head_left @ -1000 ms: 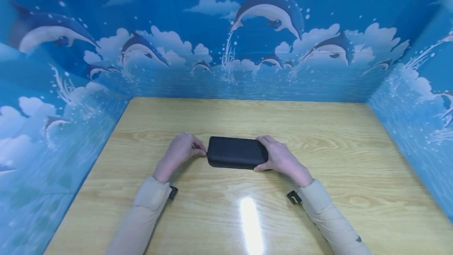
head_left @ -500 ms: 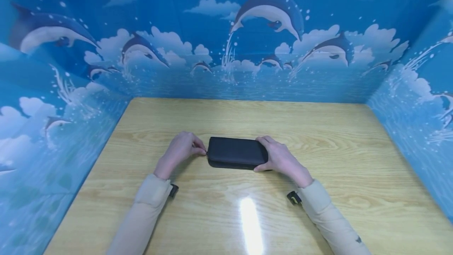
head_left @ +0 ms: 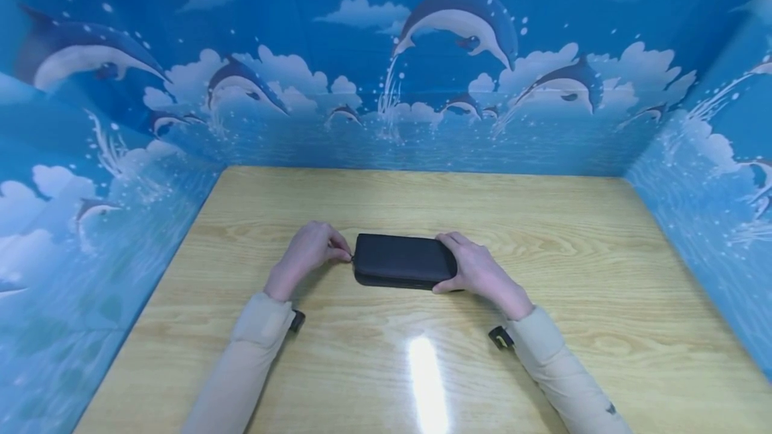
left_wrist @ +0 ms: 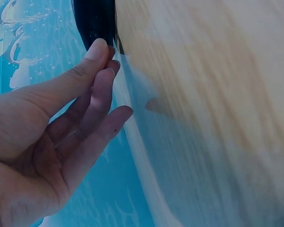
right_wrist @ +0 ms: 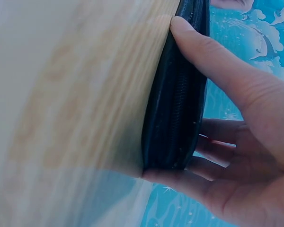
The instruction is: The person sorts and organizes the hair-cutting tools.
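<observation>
A black zip wallet (head_left: pixel 395 258) lies flat on the wooden table, its long side running left to right. My right hand (head_left: pixel 476 270) grips its right end, thumb on the near edge and fingers over the far side. The zipper (right_wrist: pixel 181 94) along the wallet's edge shows in the right wrist view. At the left end, my left hand (head_left: pixel 306 248) pinches the zipper pull between thumb and forefinger; the pull itself is mostly hidden by the fingertips. In the left wrist view, the other fingers of that hand are loosely bent beside the wallet's dark end (left_wrist: pixel 95 21).
The light wooden table (head_left: pixel 386 199) reaches back to a blue curtain (head_left: pixel 289 132) with dolphins, which also rises at both sides. A bright glare patch (head_left: pixel 428 380) lies on the near tabletop. A small black device (head_left: pixel 500 337) sits at the right wrist.
My left hand has shifted very slightly away from the body, still pinching at the wallet's left end. The right hand and the wallet stay practically in place.
</observation>
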A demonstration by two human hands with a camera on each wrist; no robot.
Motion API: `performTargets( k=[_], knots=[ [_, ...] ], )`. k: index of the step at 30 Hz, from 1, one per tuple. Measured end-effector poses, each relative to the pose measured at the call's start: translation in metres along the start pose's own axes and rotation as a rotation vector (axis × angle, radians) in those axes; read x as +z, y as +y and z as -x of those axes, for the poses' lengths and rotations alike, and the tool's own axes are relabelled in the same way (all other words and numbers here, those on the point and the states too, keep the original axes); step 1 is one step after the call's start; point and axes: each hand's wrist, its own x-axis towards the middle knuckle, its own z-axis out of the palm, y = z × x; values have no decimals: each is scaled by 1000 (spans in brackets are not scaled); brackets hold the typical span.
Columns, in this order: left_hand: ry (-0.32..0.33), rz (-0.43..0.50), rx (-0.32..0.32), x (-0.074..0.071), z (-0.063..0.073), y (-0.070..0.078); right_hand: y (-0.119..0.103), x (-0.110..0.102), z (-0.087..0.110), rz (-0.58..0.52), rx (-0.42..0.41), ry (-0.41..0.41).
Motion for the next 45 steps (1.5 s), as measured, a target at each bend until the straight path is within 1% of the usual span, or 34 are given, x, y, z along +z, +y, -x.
performTargets(
  k=[18, 26, 33, 42, 45],
  knots=[
    [-15, 0, 12, -2, -8, -3, -1, 2, 0, -4, 21, -15],
    [-22, 15, -11, -3, -14, -3, 0, 3, 0, -1, 1, 2],
    [-23, 15, 8, -4, -19, -4, 0, 3, 0, -4, 2, 2],
    [-30, 11, -11, -5, -23, -5, -1, 2, 0, 4, 5, 3],
    [-26, 7, -3, -4, -24, -6, -1, 1, 0, 9, 3, 1]
  ],
)
